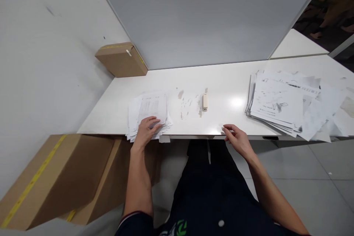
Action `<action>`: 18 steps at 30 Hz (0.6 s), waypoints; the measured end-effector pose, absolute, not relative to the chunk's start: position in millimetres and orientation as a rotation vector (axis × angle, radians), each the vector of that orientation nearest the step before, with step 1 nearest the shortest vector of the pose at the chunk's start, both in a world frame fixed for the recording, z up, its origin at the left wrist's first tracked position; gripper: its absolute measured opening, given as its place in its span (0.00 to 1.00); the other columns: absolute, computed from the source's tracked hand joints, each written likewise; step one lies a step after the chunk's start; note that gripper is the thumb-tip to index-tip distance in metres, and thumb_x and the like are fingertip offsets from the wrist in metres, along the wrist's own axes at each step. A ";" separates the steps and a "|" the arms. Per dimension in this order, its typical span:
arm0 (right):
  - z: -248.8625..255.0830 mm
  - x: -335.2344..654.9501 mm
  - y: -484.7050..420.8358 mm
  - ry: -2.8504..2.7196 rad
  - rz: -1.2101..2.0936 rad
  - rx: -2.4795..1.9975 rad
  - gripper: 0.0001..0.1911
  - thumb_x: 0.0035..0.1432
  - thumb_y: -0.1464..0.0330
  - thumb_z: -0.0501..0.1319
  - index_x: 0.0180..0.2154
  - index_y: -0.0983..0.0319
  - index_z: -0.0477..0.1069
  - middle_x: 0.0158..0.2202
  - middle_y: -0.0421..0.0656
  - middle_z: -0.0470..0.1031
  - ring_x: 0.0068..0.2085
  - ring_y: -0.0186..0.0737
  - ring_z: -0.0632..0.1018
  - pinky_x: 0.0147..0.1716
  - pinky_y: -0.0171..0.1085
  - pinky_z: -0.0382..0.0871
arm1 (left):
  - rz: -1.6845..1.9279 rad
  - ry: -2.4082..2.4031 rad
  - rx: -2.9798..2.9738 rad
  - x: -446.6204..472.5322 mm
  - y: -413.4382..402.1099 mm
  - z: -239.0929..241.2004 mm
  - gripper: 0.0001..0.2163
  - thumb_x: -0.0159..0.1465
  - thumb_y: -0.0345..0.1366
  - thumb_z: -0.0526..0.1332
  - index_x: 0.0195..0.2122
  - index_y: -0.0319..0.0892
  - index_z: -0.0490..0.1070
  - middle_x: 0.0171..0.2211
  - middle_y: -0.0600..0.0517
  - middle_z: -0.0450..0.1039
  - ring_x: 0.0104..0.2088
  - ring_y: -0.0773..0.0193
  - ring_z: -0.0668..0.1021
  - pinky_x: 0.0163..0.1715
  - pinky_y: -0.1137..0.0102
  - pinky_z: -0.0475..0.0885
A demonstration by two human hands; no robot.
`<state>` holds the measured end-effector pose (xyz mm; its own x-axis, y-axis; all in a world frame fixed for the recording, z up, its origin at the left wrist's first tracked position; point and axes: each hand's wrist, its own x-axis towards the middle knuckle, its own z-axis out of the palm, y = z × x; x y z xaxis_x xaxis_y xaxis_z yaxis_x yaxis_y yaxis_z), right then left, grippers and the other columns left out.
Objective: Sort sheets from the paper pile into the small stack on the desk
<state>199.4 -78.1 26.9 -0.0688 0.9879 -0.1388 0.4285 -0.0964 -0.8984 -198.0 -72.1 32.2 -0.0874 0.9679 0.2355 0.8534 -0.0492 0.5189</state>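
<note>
While countable: two paper stacks (149,114), perhaps.

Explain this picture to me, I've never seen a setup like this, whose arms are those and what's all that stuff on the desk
There is no machine here. The picture comes from a camera worn on a person's head, looking forward and down, so the two bare arms are the wearer's own.

The left hand lies flat on a small stack of printed papers at the near edge of a white table. The right hand rests at the table's front edge with curled fingers; it seems to hold nothing.

Between the hands lies a small cream stapler. To the right sits a bigger, messier pile of sheets. A cardboard box sits at the far left corner, and larger boxes stand on the floor. A grey partition closes off the back.
</note>
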 end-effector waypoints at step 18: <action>28.3 199.4 -79.8 -1.571 1.126 -1.582 0.19 0.57 0.55 0.53 0.42 0.60 0.69 0.28 0.43 0.74 0.26 0.39 0.75 0.28 0.38 0.68 | 0.797 2.015 1.977 -196.1 -74.4 36.4 0.17 0.54 0.50 0.60 0.40 0.47 0.73 0.47 0.49 0.69 0.51 0.58 0.68 0.52 0.63 0.65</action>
